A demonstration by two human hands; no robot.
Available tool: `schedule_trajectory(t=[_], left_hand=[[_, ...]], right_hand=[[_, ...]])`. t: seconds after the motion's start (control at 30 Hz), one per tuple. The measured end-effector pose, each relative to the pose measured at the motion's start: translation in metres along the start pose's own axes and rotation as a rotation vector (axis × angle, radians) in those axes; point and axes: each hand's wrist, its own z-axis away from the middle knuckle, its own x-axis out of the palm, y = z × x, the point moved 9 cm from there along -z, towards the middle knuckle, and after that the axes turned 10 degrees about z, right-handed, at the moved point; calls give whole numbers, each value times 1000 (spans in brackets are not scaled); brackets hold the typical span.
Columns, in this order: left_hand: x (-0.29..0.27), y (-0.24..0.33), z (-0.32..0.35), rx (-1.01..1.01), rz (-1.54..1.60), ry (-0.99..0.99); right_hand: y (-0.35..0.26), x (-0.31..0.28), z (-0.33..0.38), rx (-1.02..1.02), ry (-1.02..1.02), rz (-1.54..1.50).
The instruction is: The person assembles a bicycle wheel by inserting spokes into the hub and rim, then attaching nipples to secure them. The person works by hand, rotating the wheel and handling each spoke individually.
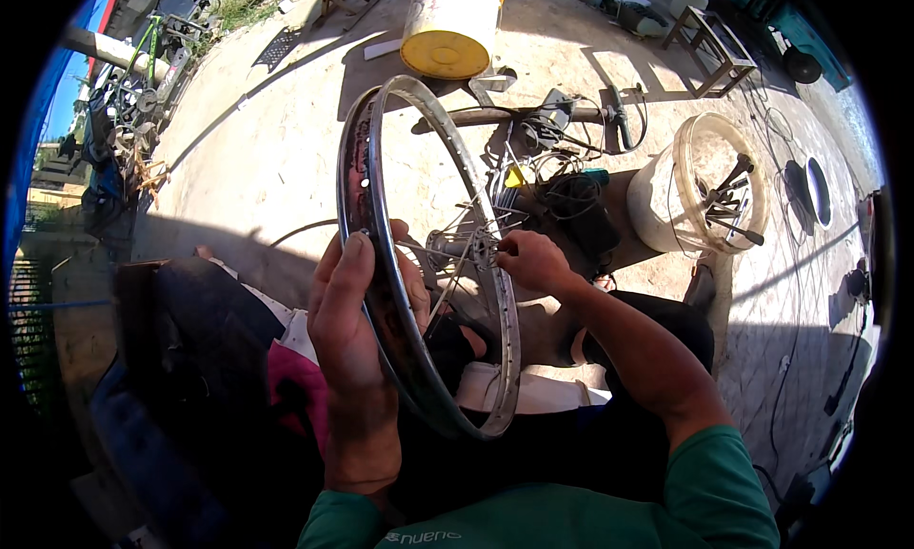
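A bare metal bicycle rim (357,182) stands upright before me, with a row of spoke holes along its band. My left hand (354,301) grips the rim's left side, thumb on the outer face and fingers behind it. Inside the rim sits a wheel hub (447,249), with several thin spokes (447,287) running out from it. My right hand (533,261) is at the hub's right flange, fingertips pinched together. Whether they hold a spoke end or the flange itself is too small to make out.
Beyond the rim stands a yellow-and-white bucket (449,35). To the right, a pale bucket (681,192) holds several tools. Between them lie a hand pump (624,120), cables (571,187) and loose spokes (505,182). A small stool (712,49) stands far right; bicycles (148,82) are far left.
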Motion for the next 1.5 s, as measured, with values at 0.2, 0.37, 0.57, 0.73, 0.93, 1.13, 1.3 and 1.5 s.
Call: schedule_trajectory(t=[0.2,0.37,0.57,0.73,0.93,1.13,1.3,1.5], left_hand=[[2,-1,3,-15,-31,35],[4,-2,7,-17,-39,38],[9,-4,9,-6,-38,-4],[5,-4,6,-31,-29,22],[11,-13,12,-102,-46,62],[27,-27,23,-145,-72,-79],[36,-31,39,-196,-86,-174],[52,-47,64,-67,-337,-329]], right_hand=[[28,34,-16,193,-185,-676],[21,35,-3,479,-280,-1053],[29,40,-1,564,-273,-1242],[29,25,-9,554,-238,-1325],[-12,-24,-13,154,-174,-1270],[-28,-41,-5,-44,-152,-990],[-11,-28,-13,-127,-217,-762],[-12,-30,14,-239,-322,-379]])
